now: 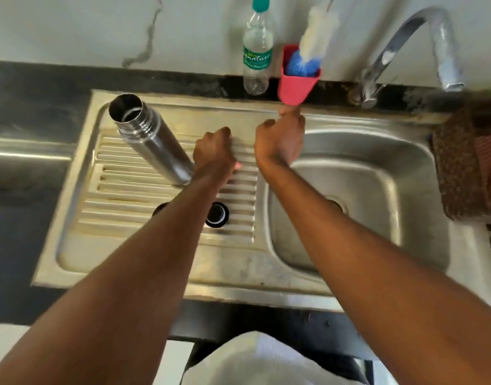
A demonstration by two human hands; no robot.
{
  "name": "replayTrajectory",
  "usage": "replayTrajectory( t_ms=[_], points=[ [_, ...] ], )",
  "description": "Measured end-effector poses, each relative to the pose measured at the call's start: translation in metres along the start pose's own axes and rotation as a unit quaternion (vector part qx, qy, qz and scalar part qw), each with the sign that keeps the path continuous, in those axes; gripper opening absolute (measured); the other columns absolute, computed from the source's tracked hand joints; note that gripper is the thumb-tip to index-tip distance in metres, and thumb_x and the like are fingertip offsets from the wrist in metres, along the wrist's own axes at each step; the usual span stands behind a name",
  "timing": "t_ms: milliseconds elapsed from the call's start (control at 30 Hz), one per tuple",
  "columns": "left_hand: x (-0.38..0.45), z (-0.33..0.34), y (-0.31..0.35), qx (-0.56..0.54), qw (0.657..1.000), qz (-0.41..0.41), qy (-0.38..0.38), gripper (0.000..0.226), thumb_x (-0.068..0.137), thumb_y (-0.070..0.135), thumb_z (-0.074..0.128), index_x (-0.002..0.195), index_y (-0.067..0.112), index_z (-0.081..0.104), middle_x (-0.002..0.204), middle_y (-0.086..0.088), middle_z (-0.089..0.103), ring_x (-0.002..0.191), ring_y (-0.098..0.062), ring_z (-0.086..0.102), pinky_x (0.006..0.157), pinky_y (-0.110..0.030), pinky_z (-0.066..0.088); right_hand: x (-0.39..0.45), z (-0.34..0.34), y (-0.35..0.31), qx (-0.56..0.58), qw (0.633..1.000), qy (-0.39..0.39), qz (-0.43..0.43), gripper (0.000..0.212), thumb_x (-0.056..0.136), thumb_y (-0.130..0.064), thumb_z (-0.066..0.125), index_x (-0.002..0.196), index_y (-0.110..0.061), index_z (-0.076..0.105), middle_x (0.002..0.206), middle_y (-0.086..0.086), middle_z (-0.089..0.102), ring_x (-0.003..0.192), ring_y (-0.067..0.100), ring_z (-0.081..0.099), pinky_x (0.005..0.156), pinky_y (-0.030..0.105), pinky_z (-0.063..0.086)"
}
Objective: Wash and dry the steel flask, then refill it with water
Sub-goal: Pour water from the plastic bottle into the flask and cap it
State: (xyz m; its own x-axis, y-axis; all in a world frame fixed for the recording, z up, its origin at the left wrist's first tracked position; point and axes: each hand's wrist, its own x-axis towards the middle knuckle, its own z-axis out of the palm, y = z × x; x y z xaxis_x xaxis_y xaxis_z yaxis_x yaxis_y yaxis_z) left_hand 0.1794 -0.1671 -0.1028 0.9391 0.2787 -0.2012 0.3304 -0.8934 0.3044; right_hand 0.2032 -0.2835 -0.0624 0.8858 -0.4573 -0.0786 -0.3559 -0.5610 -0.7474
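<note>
The steel flask (pixel 152 140) stands uncapped on the ribbed drainboard (pixel 122 212), its mouth leaning toward the camera. My left hand (pixel 215 151) rests just right of the flask, knuckles up and fingers curled in; it does not touch the flask. A small pink spot shows under its palm. My right hand (pixel 280 137) reaches to the back rim of the sink, and its fingertips touch the base of a pink cup (pixel 294 84). The cup holds a white and blue bottle brush (pixel 313 43). A black flask cap (pixel 217 215) lies on the drainboard between my forearms.
A clear plastic water bottle (pixel 257 48) with a teal cap stands left of the pink cup. The curved steel tap (pixel 422 37) arches over the sink basin (pixel 355 190). A brown patterned cloth (pixel 458 162) lies at the right edge. Another dark object (pixel 158 209) sits half hidden under my left forearm.
</note>
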Motion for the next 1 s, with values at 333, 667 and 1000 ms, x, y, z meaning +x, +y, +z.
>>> replayTrajectory(
  t_ms=[333, 667, 1000],
  points=[
    [-0.148, -0.053, -0.009, -0.255, 0.952, 0.021, 0.166, 0.026, 0.103, 0.009, 0.058, 0.121, 0.019, 0.073, 0.119, 0.007, 0.076, 0.104, -0.007, 0.068, 0.091, -0.012, 0.046, -0.115, -0.058, 0.057, 0.066, 0.962, -0.223, -0.144, 0.025, 0.091, -0.013, 0.061, 0.112, -0.023, 0.070, 0.115, -0.004, 0.068, 0.104, 0.016, 0.067, 0.093, 0.036, 0.055],
    [-0.192, -0.047, -0.090, -0.427, 0.860, -0.111, 0.258, 0.033, 0.093, -0.002, 0.057, 0.111, 0.020, 0.074, 0.109, 0.008, 0.076, 0.108, -0.011, 0.069, 0.098, -0.052, 0.055, -0.158, -0.041, 0.072, -0.167, 0.881, -0.367, -0.247, 0.096, 0.084, -0.042, 0.080, 0.159, -0.029, 0.022, 0.164, -0.005, 0.025, 0.148, 0.025, 0.029, 0.112, 0.050, 0.040],
    [-0.116, -0.082, -0.107, -0.428, 0.889, -0.062, 0.149, 0.089, 0.087, 0.021, 0.085, 0.160, 0.016, 0.035, 0.161, -0.003, 0.042, 0.144, -0.021, 0.044, 0.120, -0.048, 0.039, -0.158, -0.030, 0.063, -0.014, 0.950, -0.258, -0.176, 0.050, 0.081, -0.018, 0.081, 0.126, -0.032, 0.063, 0.118, -0.008, 0.057, 0.104, 0.015, 0.063, 0.091, 0.033, 0.053]
  ],
)
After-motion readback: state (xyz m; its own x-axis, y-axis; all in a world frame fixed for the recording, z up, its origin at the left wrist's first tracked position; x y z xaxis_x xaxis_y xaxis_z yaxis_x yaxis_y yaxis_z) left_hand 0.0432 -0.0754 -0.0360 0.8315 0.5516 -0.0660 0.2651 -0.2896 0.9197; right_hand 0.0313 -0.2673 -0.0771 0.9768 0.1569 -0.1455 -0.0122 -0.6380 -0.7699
